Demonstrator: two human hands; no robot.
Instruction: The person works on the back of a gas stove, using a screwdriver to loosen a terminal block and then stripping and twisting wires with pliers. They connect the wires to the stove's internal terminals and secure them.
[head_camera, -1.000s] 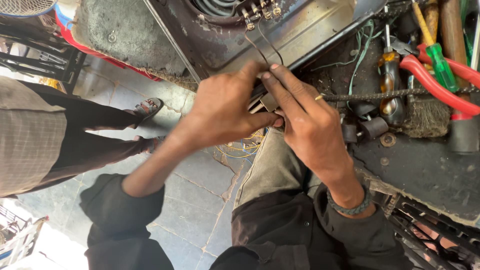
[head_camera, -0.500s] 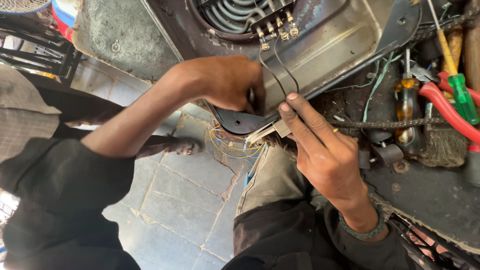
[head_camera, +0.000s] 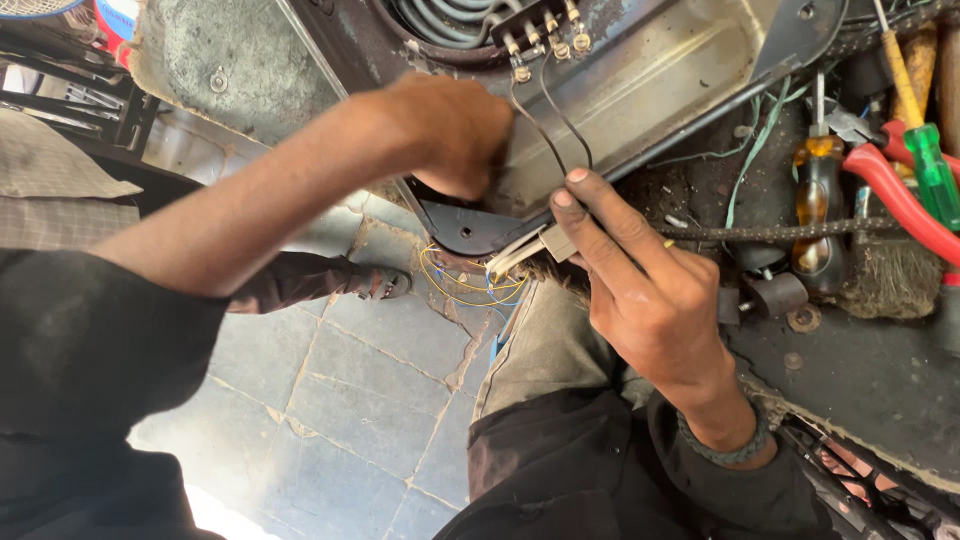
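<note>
A small pale rectangular connector block (head_camera: 556, 242), with thin yellow and blue wires (head_camera: 470, 285) trailing below it, sits at the lower edge of a dull metal appliance housing (head_camera: 650, 90). The right hand (head_camera: 650, 290) pinches this block between thumb and fingers, the fingers narrow around it. Two thin dark wires (head_camera: 560, 120) loop from it up to a row of brass terminals (head_camera: 540, 35) near a coiled element. They look already attached at the terminals, while the yellow and blue wires hang loose, so wiring work seems unfinished. The left hand (head_camera: 450, 130) is curled closed against the housing's dark bracket (head_camera: 465, 225); what it grips cannot be told. To the right, on a dirty workbench (head_camera: 860, 380), lie an amber-handled screwdriver (head_camera: 818, 190), red-handled pliers (head_camera: 900, 195) and a chain (head_camera: 800, 232).
</note>
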